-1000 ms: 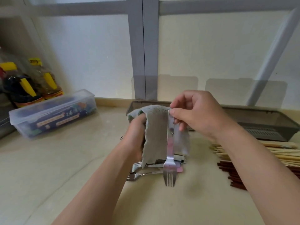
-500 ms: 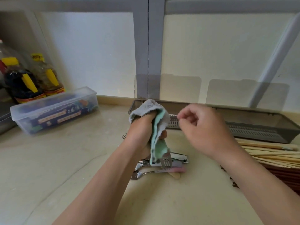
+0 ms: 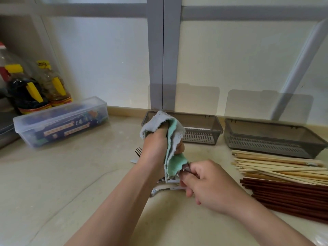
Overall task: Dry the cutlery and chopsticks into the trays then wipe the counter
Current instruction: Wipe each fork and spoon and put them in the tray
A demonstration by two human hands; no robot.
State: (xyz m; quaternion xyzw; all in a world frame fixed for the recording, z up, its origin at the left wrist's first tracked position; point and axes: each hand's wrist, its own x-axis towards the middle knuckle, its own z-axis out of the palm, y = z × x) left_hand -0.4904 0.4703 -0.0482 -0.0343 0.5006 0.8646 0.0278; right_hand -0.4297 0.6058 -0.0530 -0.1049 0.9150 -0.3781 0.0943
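Change: a second ago the right hand (image 3: 207,183) held the fork (image 3: 185,169) by the handle top, hanging bare in front of the cloth (image 3: 174,139). Half a second ago it had let go and hung loosely curled, with the fork swallowed by the cloth. Now it has dropped low and its fingertips pinch the bit of metal poking out of the cloth's lower end. Probably the tine end, but it's too small to be sure.

Left hand (image 3: 156,144): clenched round the bunched cloth with the fork shaft inside the fold, held upright above the cutlery pile (image 3: 160,189). Most of the fork is hidden.

My read: the grip has swapped ends. The cloth hand is the clamp and the right hand is set up to pull or twist the fork through it, so this is mid-dry on one fork, not placing yet.

Status of the rest:
- left tray (image 3: 204,121) and right tray (image 3: 266,126) sit at the back by the wall; I see nothing in either
- cutlery pile lies on the counter (image 3: 71,174) right under the hands, partly hidden by them
- pale chopsticks (image 3: 276,166) and dark chopsticks (image 3: 292,194) are stacked to the right, in front of the right tray, untouched
- counter not wiped yet

So it's early in the job. After the pull-through, the left tray is the nearest drop for the fork, just behind the cloth hand.

Risk: a fingertip pinch on wet metal could slip and drop the fork back onto the pile.
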